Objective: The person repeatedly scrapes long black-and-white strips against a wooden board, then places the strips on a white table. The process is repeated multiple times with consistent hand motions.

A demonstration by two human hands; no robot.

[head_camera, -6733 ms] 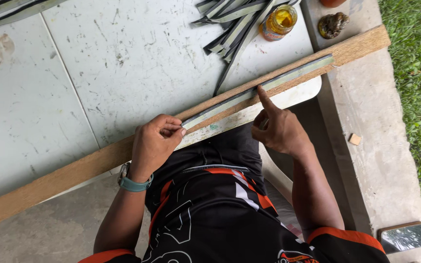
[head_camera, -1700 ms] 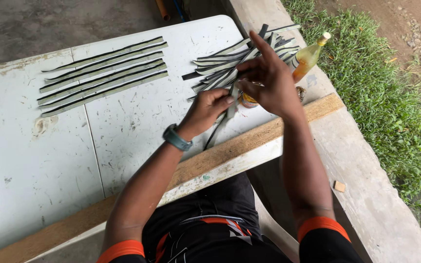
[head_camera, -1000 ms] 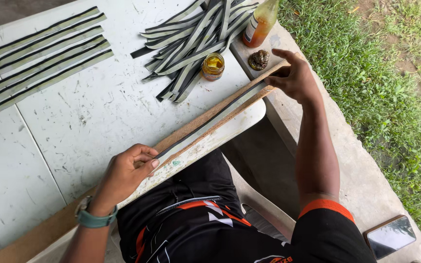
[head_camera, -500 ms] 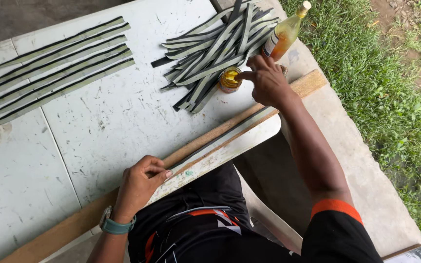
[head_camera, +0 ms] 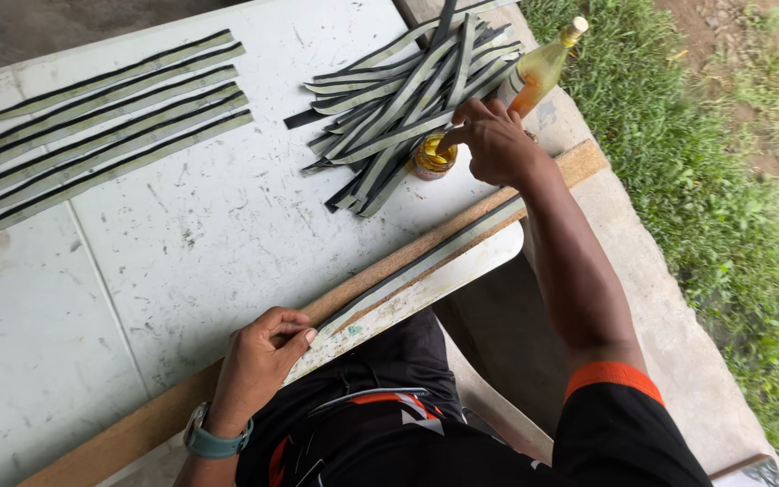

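My left hand (head_camera: 261, 353) presses down on the near end of a long grey-and-black strip (head_camera: 426, 264) that lies along a wooden batten (head_camera: 380, 275) at the table's front edge. My right hand (head_camera: 495, 140) reaches forward, its index finger pointing into a small open jar of yellow liquid (head_camera: 429, 157); the other fingers are curled. Just beyond the jar lies a loose pile of similar strips (head_camera: 407, 95). A tall bottle of yellow liquid (head_camera: 541, 66) stands right behind the hand.
A neat row of several strips (head_camera: 92, 126) lies at the far left of the white table (head_camera: 182, 225). A concrete ledge (head_camera: 669, 343) and grass (head_camera: 732, 180) run along the right. My lap is under the table's front edge.
My right hand has gone from the far end of the batten to the small jar, finger now dipping into it. My left hand stays on the strip's near end.
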